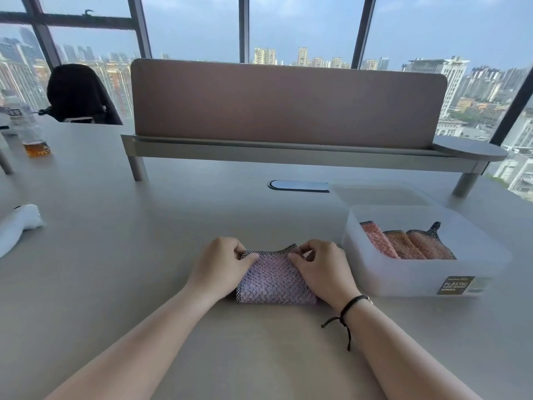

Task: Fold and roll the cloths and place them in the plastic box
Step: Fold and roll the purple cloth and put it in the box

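- Between my two hands, on the desk (115,284) just in front of me, lies the purple cloth (274,284), already folded into a band with its black mesh edge along the far side.
- My left hand (219,264) pinches the far edge at its left end, fingers curled over the mesh border.
- My right hand (320,269) pinches the same edge at its right end, thumb and fingers closed on the fabric.
- To do this step well, I judge that both hands should turn the far edge over together and at the same pace, so the roll stays straight and does not cone toward one end.
- Keeping the first turn tight matters most, since a loose core would probably spring open once I let go.
- I would keep the side edges lined up as I roll, so the bundle comes out about as wide as the ones already packed.
- Just beyond my right hand sits the plastic box (418,281), open, with a label on its near wall.
- Count: one purple cloth under my hands; three rolled cloths (403,243), pink and orange, lying side by side in the box; one box.
- Behind the box lies what looks like its one lid (377,194).
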The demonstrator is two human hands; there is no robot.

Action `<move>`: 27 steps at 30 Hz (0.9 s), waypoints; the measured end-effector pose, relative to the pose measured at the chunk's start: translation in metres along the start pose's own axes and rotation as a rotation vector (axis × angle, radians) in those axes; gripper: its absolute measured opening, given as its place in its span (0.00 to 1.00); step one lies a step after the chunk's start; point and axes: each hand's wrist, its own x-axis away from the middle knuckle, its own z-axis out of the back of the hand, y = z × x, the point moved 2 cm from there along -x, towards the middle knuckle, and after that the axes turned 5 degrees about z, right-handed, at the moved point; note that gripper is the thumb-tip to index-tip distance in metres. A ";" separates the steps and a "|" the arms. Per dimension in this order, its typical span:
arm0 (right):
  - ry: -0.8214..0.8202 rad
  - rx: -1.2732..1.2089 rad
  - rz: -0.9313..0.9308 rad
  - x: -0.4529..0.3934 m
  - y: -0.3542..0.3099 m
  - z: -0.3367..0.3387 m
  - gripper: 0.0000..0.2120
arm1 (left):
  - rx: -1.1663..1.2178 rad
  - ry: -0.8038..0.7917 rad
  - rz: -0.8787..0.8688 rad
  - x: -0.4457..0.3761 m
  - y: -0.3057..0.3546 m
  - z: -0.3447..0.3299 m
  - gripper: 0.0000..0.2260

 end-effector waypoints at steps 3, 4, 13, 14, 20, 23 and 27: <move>0.012 0.038 0.012 0.003 -0.003 -0.002 0.08 | -0.036 0.035 0.006 0.002 0.000 0.003 0.14; 0.018 0.042 0.011 0.004 -0.004 -0.003 0.10 | -0.048 0.057 -0.003 0.003 0.000 0.005 0.15; 0.159 0.292 0.181 0.022 -0.019 0.007 0.19 | -0.359 -0.185 -0.478 0.060 0.025 0.008 0.30; 0.177 0.278 0.278 0.023 -0.022 0.006 0.18 | -0.436 -0.309 -0.489 0.064 0.024 0.003 0.34; -0.389 0.329 0.412 0.041 -0.031 -0.017 0.34 | -0.486 -0.505 -0.553 0.069 0.019 0.000 0.39; -0.474 0.338 0.308 0.041 -0.028 -0.015 0.33 | -0.529 -0.535 -0.555 0.066 0.013 -0.004 0.35; -0.498 0.363 0.239 0.042 -0.022 -0.013 0.43 | -0.502 -0.572 -0.547 0.064 0.009 -0.005 0.34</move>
